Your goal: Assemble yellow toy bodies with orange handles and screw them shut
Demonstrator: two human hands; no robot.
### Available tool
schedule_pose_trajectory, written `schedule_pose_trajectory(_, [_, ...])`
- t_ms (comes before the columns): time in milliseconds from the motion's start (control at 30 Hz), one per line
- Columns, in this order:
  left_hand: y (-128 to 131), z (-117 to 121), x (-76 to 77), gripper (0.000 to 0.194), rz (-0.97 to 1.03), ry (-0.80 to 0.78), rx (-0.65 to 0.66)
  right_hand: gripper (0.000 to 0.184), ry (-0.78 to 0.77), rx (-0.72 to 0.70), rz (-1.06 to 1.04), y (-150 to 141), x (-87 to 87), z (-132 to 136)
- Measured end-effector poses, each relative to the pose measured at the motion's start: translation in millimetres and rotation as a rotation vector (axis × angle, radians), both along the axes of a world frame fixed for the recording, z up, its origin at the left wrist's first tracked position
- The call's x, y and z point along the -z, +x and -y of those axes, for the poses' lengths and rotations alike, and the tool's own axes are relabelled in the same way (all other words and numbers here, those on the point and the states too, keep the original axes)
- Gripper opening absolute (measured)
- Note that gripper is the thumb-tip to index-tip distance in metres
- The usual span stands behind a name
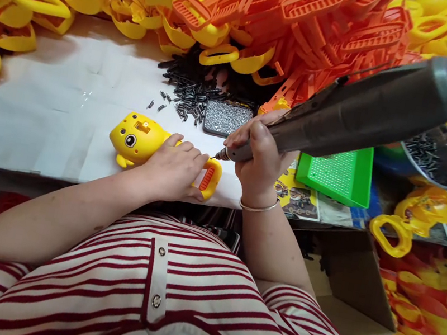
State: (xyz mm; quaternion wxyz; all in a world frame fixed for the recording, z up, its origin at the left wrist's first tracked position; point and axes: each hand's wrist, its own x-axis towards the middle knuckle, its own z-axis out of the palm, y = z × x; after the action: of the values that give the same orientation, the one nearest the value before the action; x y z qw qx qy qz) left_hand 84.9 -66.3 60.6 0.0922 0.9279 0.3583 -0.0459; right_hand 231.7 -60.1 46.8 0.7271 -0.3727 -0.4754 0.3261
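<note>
Yellow toy (147,150), likely light, stiff; grasp its body (155,138). Left hand (177,166) clasps it; right hand (265,160), beside it, grips a screwdriver (355,112).

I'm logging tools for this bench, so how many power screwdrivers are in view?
1: the dark grey power screwdriver in the right hand, its tip near the handle of the yellow toy held by the left hand. Others may be hidden behind the piled parts.
</note>
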Motion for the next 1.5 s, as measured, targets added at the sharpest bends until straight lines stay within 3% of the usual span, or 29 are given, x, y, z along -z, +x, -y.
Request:
schedule_pose_trajectory(267, [1.9, 0.3, -4.7, 0.058, -0.022, -0.045, -0.004, 0.038, -0.034, -0.101, 0.106, 0.0, -5.7, -4.3])
schedule_pose_trajectory(500, [1.9, -0.2, -2.8, 0.055, -0.035, -0.024, 0.024, 0.024, 0.063, -0.148, -0.03, 4.9, -4.3, -0.2])
schedule_pose_trajectory(700, [3.4, -2.9, -6.8, 0.057, -0.057, -0.053, 0.022, 0.038, -0.092, -0.214, 0.05, 4.5, -0.7, -10.6])
schedule_pose_trajectory(800, [2.9, -2.7, -6.8, 0.058, -0.061, -0.059, 0.021, 0.043, -0.089, -0.229, 0.097, 4.5, 3.0, -11.1])
schedule_pose_trajectory(933, [3.3, 2.9, -3.8, 0.064, -0.036, -0.024, -0.036, 0.033, -0.008, -0.116, 0.115, 3.5, 7.1, -1.4])
schedule_pose_trajectory(1100, [7.6, 8.2, 4.5, 0.07, -0.027, 0.074, -0.151, 0.023, 0.095, 0.094, 0.036, 1.6, -11.7, 25.9])
schedule_pose_trajectory(1233, [8.2, 5.6, 10.6, 0.078, -0.044, 0.121, -0.129, 0.024, 0.065, 0.04, 0.013, 1.3, -19.6, 47.9])
schedule_pose_trajectory(1500, [8.4, 6.4, 4.5, 0.078, -0.099, 0.101, -0.142, 0.025, 0.044, -0.091, -0.025, -9.6, 1.4, 53.7])
